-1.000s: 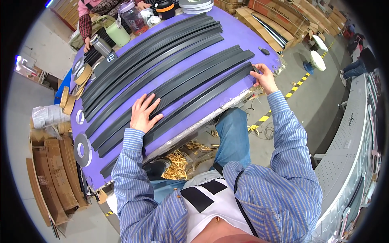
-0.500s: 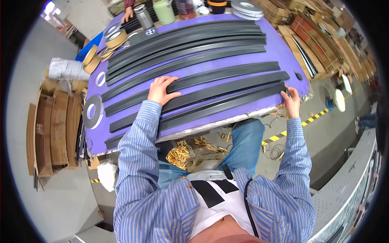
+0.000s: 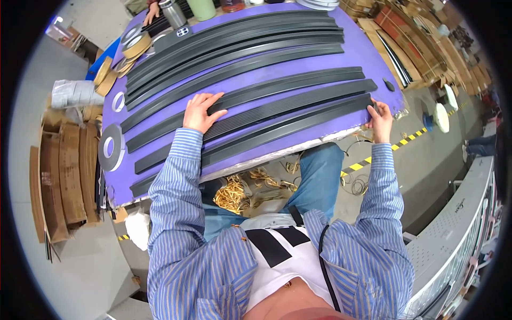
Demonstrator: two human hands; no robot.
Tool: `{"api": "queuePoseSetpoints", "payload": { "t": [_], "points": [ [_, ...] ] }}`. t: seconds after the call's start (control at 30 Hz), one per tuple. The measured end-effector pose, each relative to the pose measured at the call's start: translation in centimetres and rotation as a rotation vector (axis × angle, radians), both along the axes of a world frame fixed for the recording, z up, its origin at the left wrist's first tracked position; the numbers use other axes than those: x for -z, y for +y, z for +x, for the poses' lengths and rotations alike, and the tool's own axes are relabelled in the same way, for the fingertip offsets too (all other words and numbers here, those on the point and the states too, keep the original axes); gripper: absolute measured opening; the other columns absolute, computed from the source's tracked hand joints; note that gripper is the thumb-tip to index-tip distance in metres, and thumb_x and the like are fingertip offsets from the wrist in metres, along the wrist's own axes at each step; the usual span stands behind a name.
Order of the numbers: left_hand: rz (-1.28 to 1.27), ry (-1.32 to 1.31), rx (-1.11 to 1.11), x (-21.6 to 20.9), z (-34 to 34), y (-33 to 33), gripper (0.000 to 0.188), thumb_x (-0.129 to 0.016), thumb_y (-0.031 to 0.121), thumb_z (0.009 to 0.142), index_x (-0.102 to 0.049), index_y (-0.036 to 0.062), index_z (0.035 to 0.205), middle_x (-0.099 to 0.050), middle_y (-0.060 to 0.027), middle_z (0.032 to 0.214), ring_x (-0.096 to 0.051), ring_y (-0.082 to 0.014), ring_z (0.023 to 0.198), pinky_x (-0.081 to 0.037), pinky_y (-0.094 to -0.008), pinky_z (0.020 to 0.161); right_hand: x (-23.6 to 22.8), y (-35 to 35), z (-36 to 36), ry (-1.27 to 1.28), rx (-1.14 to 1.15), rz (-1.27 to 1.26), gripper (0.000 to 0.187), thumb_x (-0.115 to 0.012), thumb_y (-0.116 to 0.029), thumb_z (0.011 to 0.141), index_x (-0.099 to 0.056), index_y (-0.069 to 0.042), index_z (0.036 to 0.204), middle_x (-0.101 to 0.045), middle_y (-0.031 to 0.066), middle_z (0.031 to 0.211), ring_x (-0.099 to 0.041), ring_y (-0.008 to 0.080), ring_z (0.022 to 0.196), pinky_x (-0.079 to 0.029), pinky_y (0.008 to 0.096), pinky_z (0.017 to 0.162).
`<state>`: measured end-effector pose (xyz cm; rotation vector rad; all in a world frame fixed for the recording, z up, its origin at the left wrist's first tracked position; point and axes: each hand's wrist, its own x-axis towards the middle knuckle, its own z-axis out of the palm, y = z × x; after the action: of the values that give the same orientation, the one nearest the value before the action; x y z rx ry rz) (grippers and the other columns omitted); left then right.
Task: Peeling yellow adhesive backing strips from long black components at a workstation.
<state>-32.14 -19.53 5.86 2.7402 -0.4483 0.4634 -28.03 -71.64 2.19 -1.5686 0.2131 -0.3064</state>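
Note:
Long black strips lie side by side across a purple-topped table (image 3: 352,58). My left hand (image 3: 199,113) is open with fingers spread, its fingertips over one black strip (image 3: 288,87) and its thumb by the ribbed black strip (image 3: 288,108) nearer me. At the right, my right hand (image 3: 380,122) has its fingers closed round the end of the nearest black strip (image 3: 298,124). The left part of that strip passes behind my left forearm. More black strips (image 3: 240,33) lie together toward the far side.
Tape rolls (image 3: 137,46) and a large grey roll (image 3: 118,154) sit along the left side. A steel tumbler (image 3: 173,15) and a phone (image 3: 172,39) are at the back, near another person's hand (image 3: 152,12). Cardboard (image 3: 68,170) stands at left. A small black object (image 3: 389,84) lies at right.
The whole scene has shifted slightly up and to the left in the picture. Both hands keep about the same places on the strips.

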Motion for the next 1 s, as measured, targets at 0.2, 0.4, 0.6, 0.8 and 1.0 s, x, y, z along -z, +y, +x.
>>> {"api": "queuePoseSetpoints", "payload": {
  "t": [0.2,0.4,0.6,0.8,1.0],
  "points": [
    [-0.008,0.006,0.009,-0.1,-0.4,0.0,0.049,-0.074,0.035,0.069,-0.063,0.0182,0.114,-0.059,-0.0046,0.098,-0.053,-0.0235,0.092,-0.041,-0.0348,0.080,-0.2,0.1,0.0,0.026,0.018,0.029,0.021,-0.062,0.000,0.081,-0.047,0.000,0.097,-0.063,0.0098,0.108,-0.044,0.0059,0.039,-0.040,0.0206,0.036],
    [-0.036,-0.034,0.164,-3.7,-1.9,-4.6,0.048,-0.074,0.032,0.070,-0.063,0.0147,0.113,-0.059,-0.0051,0.097,-0.053,-0.0248,0.094,-0.042,-0.0357,0.085,-0.2,-0.2,-0.3,0.017,0.058,0.002,0.021,-0.063,0.000,0.080,-0.048,0.001,0.096,-0.064,0.0097,0.106,-0.045,0.0067,0.039,-0.040,0.0212,0.036],
    [0.064,0.119,0.315,-3.0,-2.9,-5.7,0.036,-0.068,0.024,0.077,-0.062,0.0123,0.111,-0.061,-0.0082,0.096,-0.056,-0.0265,0.093,-0.044,-0.0374,0.083,-0.3,0.1,-0.2,0.014,0.035,0.038,0.022,-0.063,0.000,0.080,-0.048,0.001,0.095,-0.063,0.0094,0.108,-0.047,0.0070,0.039,-0.040,0.0215,0.035],
    [0.041,0.079,0.317,-2.9,-2.4,-4.8,0.026,-0.059,0.013,0.084,-0.062,0.0096,0.110,-0.063,-0.0116,0.096,-0.060,-0.0294,0.083,-0.049,-0.0358,0.076,-0.2,-0.2,-0.3,0.012,0.031,0.056,0.021,-0.063,0.000,0.080,-0.048,0.000,0.095,-0.063,0.0090,0.108,-0.047,0.0070,0.040,-0.041,0.0213,0.036],
    [-0.113,0.273,0.284,-2.6,-1.6,-4.3,0.025,-0.060,0.015,0.084,-0.062,0.0088,0.108,-0.063,-0.0116,0.094,-0.061,-0.0285,0.080,-0.049,-0.0351,0.076,0.0,0.0,0.0,0.020,0.029,0.042,0.021,-0.063,0.000,0.080,-0.048,0.000,0.095,-0.063,0.0085,0.108,-0.048,0.0069,0.041,-0.041,0.0212,0.036]
  ]
}}
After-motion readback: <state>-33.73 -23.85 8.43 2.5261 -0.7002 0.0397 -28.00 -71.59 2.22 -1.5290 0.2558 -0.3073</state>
